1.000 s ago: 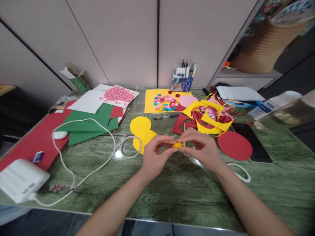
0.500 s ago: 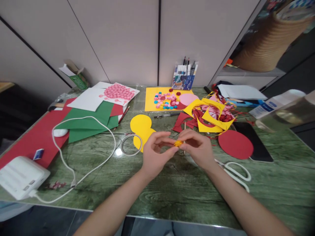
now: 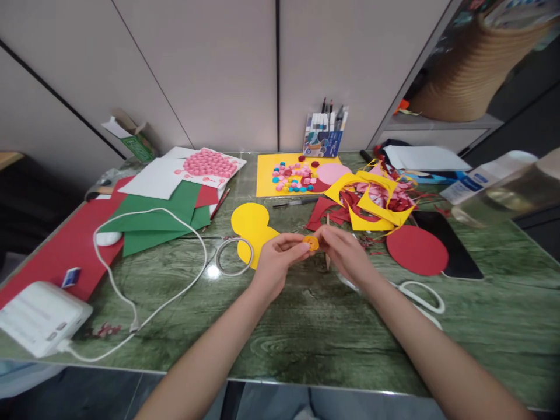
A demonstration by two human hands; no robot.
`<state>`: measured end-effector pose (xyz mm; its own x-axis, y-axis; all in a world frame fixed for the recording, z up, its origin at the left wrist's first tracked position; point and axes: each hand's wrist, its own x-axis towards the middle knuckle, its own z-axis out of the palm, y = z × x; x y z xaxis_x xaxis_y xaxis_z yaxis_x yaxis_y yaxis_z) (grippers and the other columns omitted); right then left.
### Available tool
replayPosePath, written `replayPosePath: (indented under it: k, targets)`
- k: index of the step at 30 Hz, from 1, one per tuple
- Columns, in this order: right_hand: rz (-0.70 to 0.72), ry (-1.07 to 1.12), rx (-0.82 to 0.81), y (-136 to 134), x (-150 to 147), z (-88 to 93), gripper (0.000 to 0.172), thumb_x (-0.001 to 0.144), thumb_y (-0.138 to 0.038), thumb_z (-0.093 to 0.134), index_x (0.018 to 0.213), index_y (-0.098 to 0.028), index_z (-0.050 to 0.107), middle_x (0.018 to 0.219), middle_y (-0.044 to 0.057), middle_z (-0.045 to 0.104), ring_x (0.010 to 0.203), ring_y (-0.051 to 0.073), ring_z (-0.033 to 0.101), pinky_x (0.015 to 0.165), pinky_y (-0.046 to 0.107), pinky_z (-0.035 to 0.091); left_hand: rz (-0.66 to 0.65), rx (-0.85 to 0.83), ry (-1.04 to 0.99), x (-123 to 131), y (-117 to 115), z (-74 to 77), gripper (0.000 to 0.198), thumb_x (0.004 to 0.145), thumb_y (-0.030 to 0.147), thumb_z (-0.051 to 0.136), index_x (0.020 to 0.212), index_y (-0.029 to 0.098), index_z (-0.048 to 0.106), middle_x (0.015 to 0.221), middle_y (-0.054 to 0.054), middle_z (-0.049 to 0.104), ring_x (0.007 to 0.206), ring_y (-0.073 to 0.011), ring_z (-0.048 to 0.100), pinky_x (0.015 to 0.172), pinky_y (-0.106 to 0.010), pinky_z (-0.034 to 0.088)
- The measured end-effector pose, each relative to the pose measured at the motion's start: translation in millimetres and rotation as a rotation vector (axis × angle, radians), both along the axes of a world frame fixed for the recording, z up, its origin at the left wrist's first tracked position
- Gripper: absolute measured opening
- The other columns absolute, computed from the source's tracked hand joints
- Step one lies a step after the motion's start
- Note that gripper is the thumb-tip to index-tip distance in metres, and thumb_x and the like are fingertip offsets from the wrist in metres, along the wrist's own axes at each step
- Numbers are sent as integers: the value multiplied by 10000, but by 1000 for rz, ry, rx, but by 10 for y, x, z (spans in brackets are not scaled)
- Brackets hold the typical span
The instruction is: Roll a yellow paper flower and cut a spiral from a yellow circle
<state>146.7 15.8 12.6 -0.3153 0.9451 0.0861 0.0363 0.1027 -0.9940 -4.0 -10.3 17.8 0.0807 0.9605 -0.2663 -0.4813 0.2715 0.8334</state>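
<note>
Between the fingertips of my left hand (image 3: 276, 259) is a small coil of rolled yellow-orange paper (image 3: 311, 243), its round spiral face turned toward me. My right hand (image 3: 345, 254) is pinched closed at the coil's right edge; its fingertips partly hide the contact. A thin pointed wooden piece (image 3: 328, 262) lies behind the right fingers, partly covered. Left of my hands, yellow paper circles (image 3: 250, 220) lie on the table, overlapped by a roll of tape (image 3: 234, 273). White-handled scissors (image 3: 440, 303) rest beside my right forearm, partly hidden.
Yellow sheet (image 3: 265, 175) at the back carries many small pink, blue and red paper coils. Yellow and red scraps (image 3: 371, 219), a red disc (image 3: 417, 251) and a phone (image 3: 464, 251) lie to the right. A white cable (image 3: 205, 256) loops on the left.
The yellow coil has turned to show its spiral face and moved slightly up and left. My right fingers have shifted to its edge, and the view has shifted a little.
</note>
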Motion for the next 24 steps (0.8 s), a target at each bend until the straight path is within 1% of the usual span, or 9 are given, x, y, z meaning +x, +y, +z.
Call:
replayPosePath:
  k: [3,6,11,15,19,22,24]
  targets:
    - [22,-58,1,15,32,75,274,844,-404,526,686,-183,558,651,-15,549,643,142,527,618,253,428,-15,-10,-18,-4,-7,8,235,585,219,777,779,134,676,744,-30,721,660,-122,664,690,-254,540]
    - [3,-116,25,5,24,120,204,828,-344,559,702,-183,559,646,-25,548,629,133,513,593,237,407,-13,-16,-53,-1,-8,-2,218,600,209,771,785,136,682,756,-21,720,692,-110,665,730,-238,531]
    - [-66,-244,131,-28,-8,100,164,839,-318,539,740,-188,561,674,-22,567,637,134,521,591,241,394,8,-28,-78,10,-6,-16,224,584,211,782,768,135,680,761,-22,718,703,-111,662,767,-258,525]
    - [-69,-323,183,-53,-15,90,150,835,-320,544,766,-190,574,690,-19,601,641,137,546,587,241,400,58,-9,-22,16,-9,-34,263,556,230,797,766,130,673,744,-27,714,684,-115,656,767,-282,524]
    - [-74,-416,240,-74,-11,129,119,809,-300,580,787,-187,610,719,-6,643,644,142,568,586,238,409,126,93,108,23,-3,-92,262,569,249,786,774,137,669,751,-25,704,695,-121,644,752,-284,521]
    - [-73,-497,291,-83,6,165,97,804,-251,567,816,-184,638,726,3,665,644,148,581,602,240,414,146,149,208,23,7,-147,250,588,264,772,783,142,674,770,-40,703,702,-136,640,736,-290,519]
    - [-68,-531,305,-84,20,174,103,803,-229,556,827,-185,645,734,6,673,636,150,584,606,243,416,143,161,226,21,13,-174,231,603,271,762,779,147,677,775,-43,703,704,-141,639,731,-292,518]
